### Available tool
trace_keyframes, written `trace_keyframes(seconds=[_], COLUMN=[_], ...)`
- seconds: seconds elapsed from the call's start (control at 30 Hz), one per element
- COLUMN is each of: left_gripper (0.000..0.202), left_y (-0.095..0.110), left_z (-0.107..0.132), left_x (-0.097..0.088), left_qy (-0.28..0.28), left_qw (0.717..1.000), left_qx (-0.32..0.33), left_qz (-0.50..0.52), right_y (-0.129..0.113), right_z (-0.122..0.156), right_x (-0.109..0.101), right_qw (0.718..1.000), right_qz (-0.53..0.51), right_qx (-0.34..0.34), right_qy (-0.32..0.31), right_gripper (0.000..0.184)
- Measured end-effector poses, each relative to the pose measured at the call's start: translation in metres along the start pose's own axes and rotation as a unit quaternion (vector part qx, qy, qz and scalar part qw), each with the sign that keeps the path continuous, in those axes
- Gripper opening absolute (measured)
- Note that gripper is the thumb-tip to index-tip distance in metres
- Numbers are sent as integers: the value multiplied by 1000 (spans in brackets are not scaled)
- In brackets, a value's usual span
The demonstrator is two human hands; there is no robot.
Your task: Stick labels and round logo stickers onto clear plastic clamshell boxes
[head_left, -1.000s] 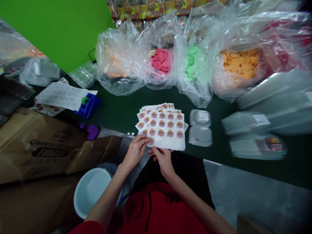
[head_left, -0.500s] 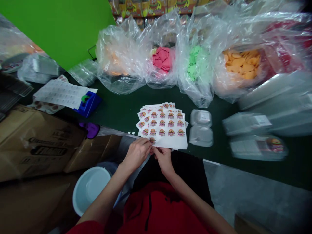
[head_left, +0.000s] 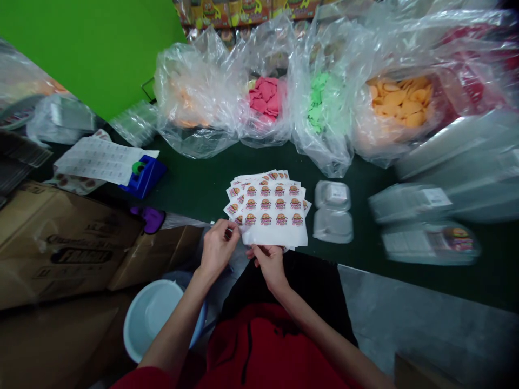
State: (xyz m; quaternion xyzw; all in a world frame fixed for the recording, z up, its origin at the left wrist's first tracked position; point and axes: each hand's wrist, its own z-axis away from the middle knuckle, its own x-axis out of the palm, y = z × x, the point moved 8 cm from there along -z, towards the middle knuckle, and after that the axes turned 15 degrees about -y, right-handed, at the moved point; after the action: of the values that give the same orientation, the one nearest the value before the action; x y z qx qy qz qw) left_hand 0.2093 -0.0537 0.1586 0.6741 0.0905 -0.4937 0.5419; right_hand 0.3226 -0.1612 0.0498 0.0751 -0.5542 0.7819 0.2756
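Holding a white rectangular paper sheet (head_left: 275,236) of burger stickers: lowest strip bare, three rows left

Across the back of the flat dark green tabletop (head_left: 194,181) stand crumpled clear plastic bags (head_left: 198,97) of coloured pieces. At the near edge, the sheet lies over a fan of similar printed sheets (head_left: 233,208). Its bottom strip looks used up; three full rows of four remain, so most of it seems left, as do the sheets beneath.

Just right of the fan, an open clear plastic clamshell box (head_left: 333,227) carries a small white rectangular label (head_left: 339,192), but shows no burger print.

The bare right hand (head_left: 271,266) pinches the sheet's lower edge. The bare left hand (head_left: 219,246) has curled fingers just beside the lower left corner; whether they grip a peeled sticker, I cannot tell.
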Motion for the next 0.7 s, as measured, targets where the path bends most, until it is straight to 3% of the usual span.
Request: trace_keyframes(seconds=[0.1,0.17,0.23,0.4,0.6,0.7], left_gripper=[13,14,14,12,14,14], left_y=[5,23,44,82,102,119], left_z=[12,23,34,56,32,15], left_x=[-21,-22,-10,27,11,14], left_qy=[103,114,81,-23,-54,-135], left_qw=[995,993,991,981,983,970], left_qx=[-9,36,91,177,175,202], left_qz=[-2,-27,-61,-80,25,10], right_y=[-1,-6,-20,-57,-82,-96], right_z=[6,16,25,36,45,53], right_x=[8,13,10,-16,-35,-38], right_qw=[996,986,983,992,987,977], right_qz=[-4,-8,-19,-33,38,91], right_qx=[46,78,69,-8,-64,-109], right_qy=[-80,-149,-168,-125,-142,-162], right_gripper=[41,41,37,29,22,22])
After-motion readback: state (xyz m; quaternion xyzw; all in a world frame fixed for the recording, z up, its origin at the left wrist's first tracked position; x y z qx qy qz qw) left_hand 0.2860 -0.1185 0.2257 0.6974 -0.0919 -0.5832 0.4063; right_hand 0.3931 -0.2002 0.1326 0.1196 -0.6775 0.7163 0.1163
